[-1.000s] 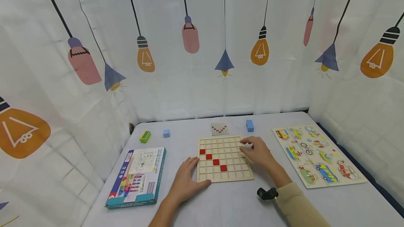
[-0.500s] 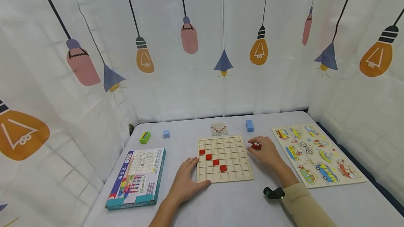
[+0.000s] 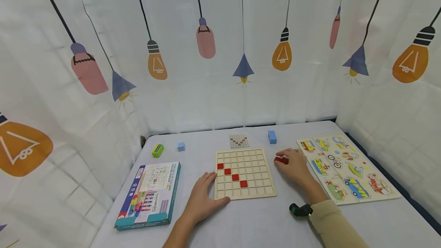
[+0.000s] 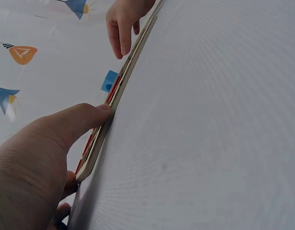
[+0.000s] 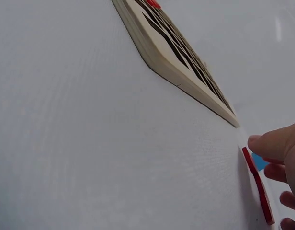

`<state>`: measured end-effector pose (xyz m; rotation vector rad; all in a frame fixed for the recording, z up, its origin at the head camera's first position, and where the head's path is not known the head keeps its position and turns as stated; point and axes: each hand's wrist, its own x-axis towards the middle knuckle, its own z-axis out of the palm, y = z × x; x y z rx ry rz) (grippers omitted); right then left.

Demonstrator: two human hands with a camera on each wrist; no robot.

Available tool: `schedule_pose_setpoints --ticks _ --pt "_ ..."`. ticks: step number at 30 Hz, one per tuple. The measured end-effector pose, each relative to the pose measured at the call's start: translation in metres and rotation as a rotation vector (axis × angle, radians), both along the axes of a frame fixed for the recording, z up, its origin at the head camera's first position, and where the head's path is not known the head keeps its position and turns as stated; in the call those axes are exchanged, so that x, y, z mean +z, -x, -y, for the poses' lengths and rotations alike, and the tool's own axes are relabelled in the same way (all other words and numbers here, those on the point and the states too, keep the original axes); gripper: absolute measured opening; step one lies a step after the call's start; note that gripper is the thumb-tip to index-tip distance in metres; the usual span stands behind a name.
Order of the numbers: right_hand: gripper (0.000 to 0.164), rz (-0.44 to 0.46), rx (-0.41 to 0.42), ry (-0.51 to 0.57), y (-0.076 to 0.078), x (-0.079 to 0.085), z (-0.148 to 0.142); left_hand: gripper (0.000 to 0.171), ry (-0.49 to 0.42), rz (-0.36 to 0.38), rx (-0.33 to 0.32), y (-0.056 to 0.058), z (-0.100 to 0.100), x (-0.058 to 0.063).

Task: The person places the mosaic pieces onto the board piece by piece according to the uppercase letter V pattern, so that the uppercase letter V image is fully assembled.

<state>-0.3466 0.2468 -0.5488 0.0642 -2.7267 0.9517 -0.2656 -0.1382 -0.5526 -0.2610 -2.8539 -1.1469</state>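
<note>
A wooden grid board [image 3: 255,163] lies mid-table, with several red square tiles [image 3: 235,177] set in a diagonal on its left half. My left hand [image 3: 204,196] holds its near left corner, the thumb at the front edge and the fingers along the left side. Right of the board, my right hand [image 3: 293,165] hovers at a short row of loose red tiles [image 3: 282,160]. The right wrist view shows those red pieces [image 5: 260,187] on the tablecloth, with the thumb and fingers apart just beside them. Contact with the tiles cannot be made out.
Behind the board lies a small pattern card [image 3: 239,141], flanked by a blue block [image 3: 272,137] and a small blue cube [image 3: 181,146]. A striped green block [image 3: 157,150] and a flat box [image 3: 149,194] occupy the left. At right is a picture puzzle board [image 3: 348,171].
My right hand has drawn back from the board's right edge toward the right, and the loose red tiles it had covered now show. The left hand stays at the board's corner.
</note>
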Motion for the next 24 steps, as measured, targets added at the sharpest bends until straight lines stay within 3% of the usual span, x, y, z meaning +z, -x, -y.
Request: schedule_pose_setpoints --ticks 12,24 --pt "0.038 -0.012 -0.039 -0.066 0.0031 -0.0072 -0.0026 0.107 0.003 -0.004 -0.001 0.0005 -0.0008 -0.0003" --pt "0.035 -0.01 -0.008 -0.043 0.0007 -0.0072 -0.0012 0.107 0.007 0.001 0.003 0.0004 -0.0011 -0.0005"
